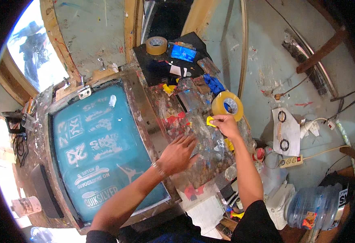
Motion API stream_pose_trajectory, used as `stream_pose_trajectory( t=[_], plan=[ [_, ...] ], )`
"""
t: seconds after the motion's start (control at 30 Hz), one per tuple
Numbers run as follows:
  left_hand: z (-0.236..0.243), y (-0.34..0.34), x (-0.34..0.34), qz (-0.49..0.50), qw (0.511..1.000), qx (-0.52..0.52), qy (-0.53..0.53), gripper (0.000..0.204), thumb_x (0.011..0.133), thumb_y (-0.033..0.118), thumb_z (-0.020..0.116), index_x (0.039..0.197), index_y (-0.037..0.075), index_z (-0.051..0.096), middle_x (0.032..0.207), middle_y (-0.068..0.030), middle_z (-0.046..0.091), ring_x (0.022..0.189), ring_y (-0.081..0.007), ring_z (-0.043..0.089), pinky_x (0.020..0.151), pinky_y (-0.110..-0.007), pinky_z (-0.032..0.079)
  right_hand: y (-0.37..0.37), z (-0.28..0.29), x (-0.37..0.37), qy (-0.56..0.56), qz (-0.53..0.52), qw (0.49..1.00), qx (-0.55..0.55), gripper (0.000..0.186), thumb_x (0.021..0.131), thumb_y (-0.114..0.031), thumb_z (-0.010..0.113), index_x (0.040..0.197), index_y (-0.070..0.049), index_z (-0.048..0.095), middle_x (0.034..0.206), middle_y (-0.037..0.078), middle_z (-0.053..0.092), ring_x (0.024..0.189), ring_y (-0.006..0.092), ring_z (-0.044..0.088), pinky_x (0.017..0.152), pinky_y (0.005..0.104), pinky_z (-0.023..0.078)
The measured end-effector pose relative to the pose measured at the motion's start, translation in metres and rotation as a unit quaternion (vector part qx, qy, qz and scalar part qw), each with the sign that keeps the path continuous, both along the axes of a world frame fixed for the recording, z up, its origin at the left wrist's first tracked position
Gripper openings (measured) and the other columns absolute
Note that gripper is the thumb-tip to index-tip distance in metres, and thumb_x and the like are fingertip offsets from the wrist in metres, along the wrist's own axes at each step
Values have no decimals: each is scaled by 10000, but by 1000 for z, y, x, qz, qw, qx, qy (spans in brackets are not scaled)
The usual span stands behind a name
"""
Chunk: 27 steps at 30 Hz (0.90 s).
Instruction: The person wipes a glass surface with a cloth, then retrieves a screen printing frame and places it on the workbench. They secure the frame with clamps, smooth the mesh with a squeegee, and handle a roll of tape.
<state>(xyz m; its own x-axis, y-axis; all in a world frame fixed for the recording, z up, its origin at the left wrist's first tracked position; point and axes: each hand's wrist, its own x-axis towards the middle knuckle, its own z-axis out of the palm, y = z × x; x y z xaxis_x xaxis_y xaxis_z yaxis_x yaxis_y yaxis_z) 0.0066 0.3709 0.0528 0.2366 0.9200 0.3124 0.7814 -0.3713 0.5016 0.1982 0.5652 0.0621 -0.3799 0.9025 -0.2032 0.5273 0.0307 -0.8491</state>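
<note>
My right hand point(226, 124) pinches a small yellow scrap point(210, 121) between thumb and fingers; whether it is cloth, tape or plastic I cannot tell. It is held over the paint-stained worktop point(203, 156), just in front of a big roll of clear yellowish packing tape point(218, 104). My left hand point(179, 153) is palm down with its fingers stretched out and nothing in it, over the worktop beside the right edge of a screen-printing frame point(161, 187). Pale stencil designs show on the frame's blue-green mesh point(104, 139), and a white scrap point(112, 101) lies near its far edge.
At the back of the worktop are another tape roll point(156, 45), a lit phone point(182, 53), a yellow scrap point(169, 89) and a blue cloth point(213, 84). Hinge clamps point(84, 92) hold the frame's far side. A power strip point(291, 161) and water jug point(315, 206) stand right.
</note>
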Motion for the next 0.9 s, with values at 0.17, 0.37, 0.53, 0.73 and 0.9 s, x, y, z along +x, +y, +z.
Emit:
stream_pose_trajectory(
  t=[0.17, 0.37, 0.53, 0.73, 0.9],
  plan=[
    [-38, 32, 1, 24, 996, -17, 85, 812, 894, 515, 613, 1450, -33, 389, 1553, -170, 350, 1464, -320, 289, 1213, -479, 199, 2, -7, -28, -63, 34, 997, -8, 246, 823, -179, 780, 1004, -13, 761, 714, 64, 683, 568, 115, 606, 509, 296, 466],
    [-52, 32, 1, 20, 998, -20, 60, 867, 890, 559, 599, 1481, -24, 349, 1573, -166, 323, 1484, -308, 254, 1222, -487, 171, 9, -30, -34, -104, 44, 993, 34, 224, 797, -158, 782, 976, -24, 766, 733, 82, 697, 625, 160, 631, 600, 335, 496],
    [-46, 36, 2, 20, 996, -51, 68, 870, 894, 572, 584, 1491, -12, 341, 1588, -158, 304, 1499, -290, 226, 1225, -491, 159, 16, -30, -31, -102, 36, 994, -6, 206, 801, -150, 778, 957, -15, 765, 728, 87, 691, 589, 145, 607, 559, 318, 482],
    [-49, 36, 2, 26, 995, -54, 77, 879, 886, 588, 577, 1496, 0, 344, 1599, -144, 289, 1504, -272, 210, 1229, -484, 141, 18, -20, -36, -108, 44, 993, -35, 195, 821, -134, 763, 964, -2, 757, 739, 68, 679, 600, 131, 624, 491, 300, 508],
    [-52, 34, 1, 26, 996, -38, 73, 872, 886, 587, 572, 1490, -3, 355, 1589, -139, 309, 1494, -275, 228, 1228, -475, 143, 20, -19, -30, -56, 11, 990, -126, 208, 872, -91, 734, 1024, 50, 714, 861, 78, 677, 694, 127, 619, 585, 291, 594]
  ],
)
